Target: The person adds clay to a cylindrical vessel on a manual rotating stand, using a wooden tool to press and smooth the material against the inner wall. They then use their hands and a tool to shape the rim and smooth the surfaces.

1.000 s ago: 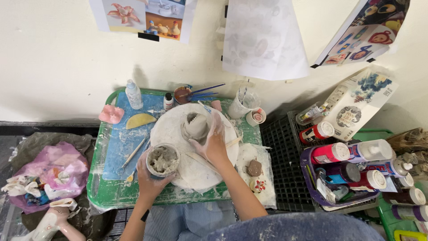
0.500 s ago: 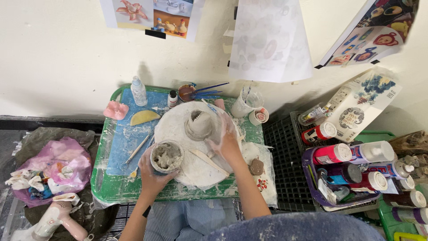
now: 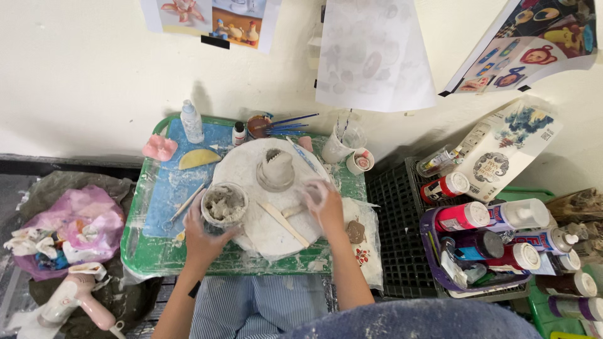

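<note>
My left hand (image 3: 202, 235) cups a small round bowl of grey clay slurry (image 3: 223, 204) at the left edge of a white round turntable (image 3: 271, 232). On the turntable stands a small grey clay pot (image 3: 275, 170), free of both hands. My right hand (image 3: 321, 202), smeared with clay, rests on the turntable's right side, fingers bent near a small lump of clay; whether it holds it is unclear. A flat wooden stick (image 3: 284, 223) lies across the turntable between the hands.
A green tray (image 3: 154, 260) carries a blue mat, a yellow sponge (image 3: 198, 158), a pink mould, a spray bottle (image 3: 191, 121), brushes and cups. Paint bottles fill a purple basket (image 3: 440, 267) at right. A pink bag (image 3: 75, 226) and hair dryer lie at left.
My right hand has come off the clay pot and moved down to the turntable's right side. The left hand stays on the slurry bowl.
</note>
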